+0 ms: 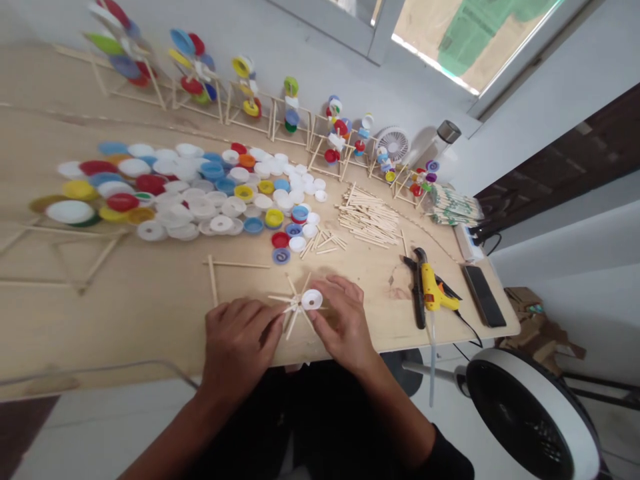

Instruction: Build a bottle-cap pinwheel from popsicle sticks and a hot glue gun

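Note:
A star-shaped wheel of thin wooden sticks (292, 323) is between my hands near the table's front edge. My left hand (245, 333) pinches one of its sticks at the left side. Between the thumb and fingers of my right hand (345, 320) is a white bottle cap (312, 300) with a hole in its middle, held against the wheel's right side. Whether the cap touches the sticks I cannot tell. Just beyond my left hand lie two joined sticks (235, 264) forming a corner.
Many coloured bottle caps (200, 200) spread behind my hands, with a pile of loose sticks (370, 217) beside them. Stick frames bearing cap wheels (195, 73) line the back. On the right are a yellow glue gun (435, 290), black pliers (418, 293), a phone (484, 296) and a floor fan (530, 413).

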Motion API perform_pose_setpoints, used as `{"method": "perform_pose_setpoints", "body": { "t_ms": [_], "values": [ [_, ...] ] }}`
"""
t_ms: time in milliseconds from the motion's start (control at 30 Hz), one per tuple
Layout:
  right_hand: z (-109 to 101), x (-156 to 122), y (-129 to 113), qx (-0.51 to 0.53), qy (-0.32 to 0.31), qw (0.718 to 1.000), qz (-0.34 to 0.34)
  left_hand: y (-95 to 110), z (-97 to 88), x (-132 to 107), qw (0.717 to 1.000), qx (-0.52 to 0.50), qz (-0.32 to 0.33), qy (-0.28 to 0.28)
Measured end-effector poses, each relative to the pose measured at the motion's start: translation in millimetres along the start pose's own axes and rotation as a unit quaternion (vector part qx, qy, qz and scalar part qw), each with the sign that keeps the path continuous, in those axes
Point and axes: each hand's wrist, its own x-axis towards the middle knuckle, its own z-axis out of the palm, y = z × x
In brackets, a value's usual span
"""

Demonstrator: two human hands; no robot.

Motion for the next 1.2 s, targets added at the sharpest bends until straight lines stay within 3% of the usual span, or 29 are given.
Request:
{"method": "perform_pose_setpoints", "body": {
  "t_ms": [600,933,1200],
  "values": [
    [18,0,0,-0.121,-0.013,0.989,-0.083,-1,0.6,0,0.999,0.016,0.033,0.013],
    [8,-1,-4,-0.136,0.007,0.988,-0.078,-2,1.3,-1,0.999,0.01,0.032,0.015],
    [16,2,-4,-0.179,0.022,0.981,-0.07,-1,0.6,0,0.999,0.008,0.04,0.019]
  ]
}}
